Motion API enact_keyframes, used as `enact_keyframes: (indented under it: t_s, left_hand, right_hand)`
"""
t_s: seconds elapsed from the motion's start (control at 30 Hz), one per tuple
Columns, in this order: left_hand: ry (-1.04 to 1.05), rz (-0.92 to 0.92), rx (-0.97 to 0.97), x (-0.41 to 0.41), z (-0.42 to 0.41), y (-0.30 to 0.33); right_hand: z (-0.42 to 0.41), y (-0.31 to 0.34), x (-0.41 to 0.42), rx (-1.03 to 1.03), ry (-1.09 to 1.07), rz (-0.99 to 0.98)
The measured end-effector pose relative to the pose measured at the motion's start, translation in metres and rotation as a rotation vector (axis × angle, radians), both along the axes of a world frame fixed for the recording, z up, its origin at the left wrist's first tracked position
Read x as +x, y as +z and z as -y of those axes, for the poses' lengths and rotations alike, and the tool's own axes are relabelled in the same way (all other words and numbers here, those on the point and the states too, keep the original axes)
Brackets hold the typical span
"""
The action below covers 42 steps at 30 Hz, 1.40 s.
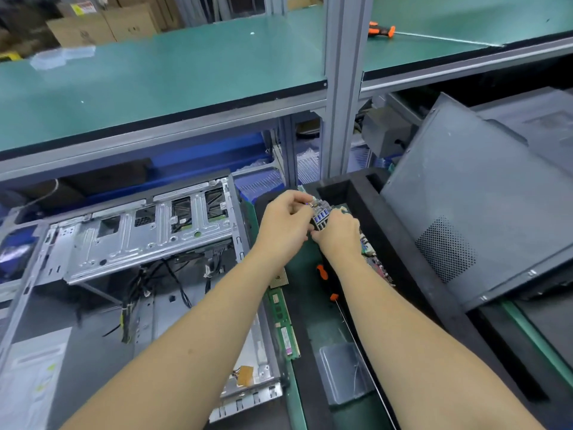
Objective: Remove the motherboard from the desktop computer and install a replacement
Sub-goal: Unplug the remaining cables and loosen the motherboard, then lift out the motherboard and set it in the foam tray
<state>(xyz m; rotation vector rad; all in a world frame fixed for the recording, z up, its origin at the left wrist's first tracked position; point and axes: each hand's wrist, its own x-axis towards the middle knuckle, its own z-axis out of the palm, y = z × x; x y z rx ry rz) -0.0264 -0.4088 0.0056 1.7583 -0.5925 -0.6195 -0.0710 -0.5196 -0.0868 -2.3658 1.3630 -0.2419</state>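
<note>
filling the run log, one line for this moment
stage: motherboard out of case | left hand: holds port block | right hand: holds port block

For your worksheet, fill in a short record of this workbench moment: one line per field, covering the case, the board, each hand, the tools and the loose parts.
case: open desktop chassis lies on the bench, cables loose inside
board: motherboard stands in a black foam tray, to the right of the chassis
left hand: left hand has its grip at the board's port block
right hand: right hand holds the same port block
tools: orange-handled screwdriver beside the tray; another on the upper shelf
loose parts: memory stick, side panel
</note>
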Motion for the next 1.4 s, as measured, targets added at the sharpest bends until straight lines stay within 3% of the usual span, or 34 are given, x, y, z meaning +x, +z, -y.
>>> enact_keyframes:
  t_s: [0.17, 0.3, 0.37, 0.43, 0.53, 0.63, 0.97, 1.1, 1.17, 1.3, 1.4]
  left_hand:
    - [-0.002, 0.408, 0.023, 0.028, -0.02, 0.008]
    - [-0.029, 0.594, 0.082, 0.038, -0.044, 0.001]
    - [-0.057, 0.706, 0.113, 0.04, -0.053, -0.003]
    - [-0.076, 0.779, 0.127, 0.042, -0.062, -0.006]
    - [-0.061, 0.792, 0.126, 0.052, -0.081, -0.007]
    - [0.017, 0.814, 0.152, 0.073, -0.109, -0.006]
    - [0.219, 0.701, 0.302, 0.107, -0.194, -0.033]
    - [0.217, 0.713, 0.315, 0.105, -0.204, -0.037]
    - [0.199, 0.751, 0.344, 0.104, -0.206, -0.035]
    - [0.099, 0.858, 0.403, 0.101, -0.204, -0.03]
    - [-0.004, 0.819, 0.449, 0.094, -0.202, -0.027]
  right_hand:
    - [-0.01, -0.004, -0.003, 0.024, -0.004, 0.015]
    - [-0.029, 0.005, -0.009, -0.322, -0.006, -0.091]
    - [-0.041, 0.006, -0.01, -0.492, 0.166, 0.04]
    - [-0.054, -0.001, -0.01, -0.314, 0.396, 0.152]
    - [-0.076, -0.022, -0.014, 0.082, 0.546, -0.052]
    - [-0.092, -0.043, -0.02, 0.182, 0.523, -0.128]
    - [-0.102, -0.05, -0.001, -0.039, 0.477, -0.132]
    - [-0.104, -0.047, 0.007, -0.001, 0.447, -0.112]
    - [-0.106, -0.041, 0.009, 0.097, 0.374, -0.009]
    - [-0.109, 0.007, 0.014, 0.187, 0.127, 0.467]
    - [-0.124, 0.069, 0.018, 0.056, 0.295, 0.664]
